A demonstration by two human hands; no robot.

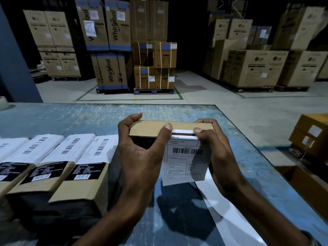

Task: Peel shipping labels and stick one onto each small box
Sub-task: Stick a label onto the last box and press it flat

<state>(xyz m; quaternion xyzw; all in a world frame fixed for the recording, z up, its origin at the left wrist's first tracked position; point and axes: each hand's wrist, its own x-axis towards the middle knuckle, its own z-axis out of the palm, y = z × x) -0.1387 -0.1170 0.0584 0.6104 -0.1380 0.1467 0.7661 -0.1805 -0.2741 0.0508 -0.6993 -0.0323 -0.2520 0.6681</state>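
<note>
Both hands raised over blue desk (177,112). Left hand (140,155) gripping small box (150,128); right hand (216,148) pinching shipping label (184,162) against it.

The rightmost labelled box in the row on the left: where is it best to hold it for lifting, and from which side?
Take the rightmost labelled box across its narrow width, near the middle, coming from above. Its right side is free over the blue table; its left side touches the neighbouring box, so fingers there probably need to wedge in.
</note>
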